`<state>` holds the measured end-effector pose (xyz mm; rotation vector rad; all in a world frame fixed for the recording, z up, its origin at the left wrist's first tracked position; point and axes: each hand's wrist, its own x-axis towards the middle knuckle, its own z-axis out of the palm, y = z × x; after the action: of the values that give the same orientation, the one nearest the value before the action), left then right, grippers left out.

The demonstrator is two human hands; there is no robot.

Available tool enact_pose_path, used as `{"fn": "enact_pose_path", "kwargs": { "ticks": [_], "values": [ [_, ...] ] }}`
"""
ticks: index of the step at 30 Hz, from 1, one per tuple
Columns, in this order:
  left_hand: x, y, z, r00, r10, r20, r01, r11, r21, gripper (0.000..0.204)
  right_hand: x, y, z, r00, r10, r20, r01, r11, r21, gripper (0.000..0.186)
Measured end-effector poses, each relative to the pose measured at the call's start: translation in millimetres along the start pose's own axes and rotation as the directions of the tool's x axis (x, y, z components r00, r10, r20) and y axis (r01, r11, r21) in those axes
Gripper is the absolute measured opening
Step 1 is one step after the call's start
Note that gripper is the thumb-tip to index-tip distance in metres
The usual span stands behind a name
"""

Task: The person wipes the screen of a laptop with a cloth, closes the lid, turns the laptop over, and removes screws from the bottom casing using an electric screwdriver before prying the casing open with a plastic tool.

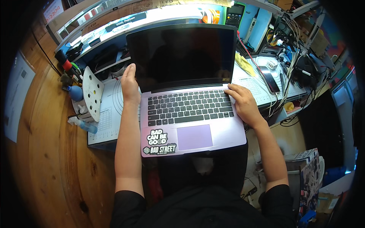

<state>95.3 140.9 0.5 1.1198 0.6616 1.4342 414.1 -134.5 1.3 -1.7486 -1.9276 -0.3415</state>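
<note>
A printed white mat (105,118) lies on the workbench (99,145), bearing a phone (270,80) and yellow cloth (244,64).

We logged cool white light at the top, behind the laptop screen (180,57), where the shelf (173,16) washed out nearly to white; glass that bore a faint reflected silhouette; a shadowed lap (230,163); a fairly sharp keyboard (190,107); black corners, bowed edges, softened outer detail.

This looks like an electronics repair workshop: a digital multimeter (234,15), blue air-blower bulb (75,93), perforated white tool holder (93,92), bundled cables (303,40) and ruled work mat (105,118).
</note>
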Motion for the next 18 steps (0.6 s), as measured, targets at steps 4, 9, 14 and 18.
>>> {"fn": "enact_pose_path", "kwargs": {
  "ticks": [4, 9, 14, 18],
  "values": [
    [-5.0, 6.3, 4.3, 0.999, -0.046, 0.006, 0.045, 0.996, 0.074, 0.053, -2.5, 2.6, 1.9, 1.000, 0.015, -0.004, -0.015, 1.000, 0.015, 0.041],
    [-3.6, 6.2, 2.9, 0.999, -0.039, -0.008, 0.039, 0.996, 0.082, 0.053, 2.3, 12.2, -5.0, 0.996, 0.060, -0.064, -0.048, 0.982, 0.181, 0.035],
    [-1.6, 3.0, 0.1, 0.998, -0.059, 0.020, 0.057, 0.995, 0.078, 0.053, 11.7, 38.9, -17.3, 0.993, 0.118, -0.007, -0.116, 0.982, 0.148, 0.024],
    [-0.6, 1.7, 0.0, 0.998, -0.050, 0.049, 0.049, 0.999, 0.021, 0.053, 18.9, 57.0, -15.7, 0.984, 0.120, 0.136, -0.162, 0.918, 0.362, 0.014]
  ]
}}
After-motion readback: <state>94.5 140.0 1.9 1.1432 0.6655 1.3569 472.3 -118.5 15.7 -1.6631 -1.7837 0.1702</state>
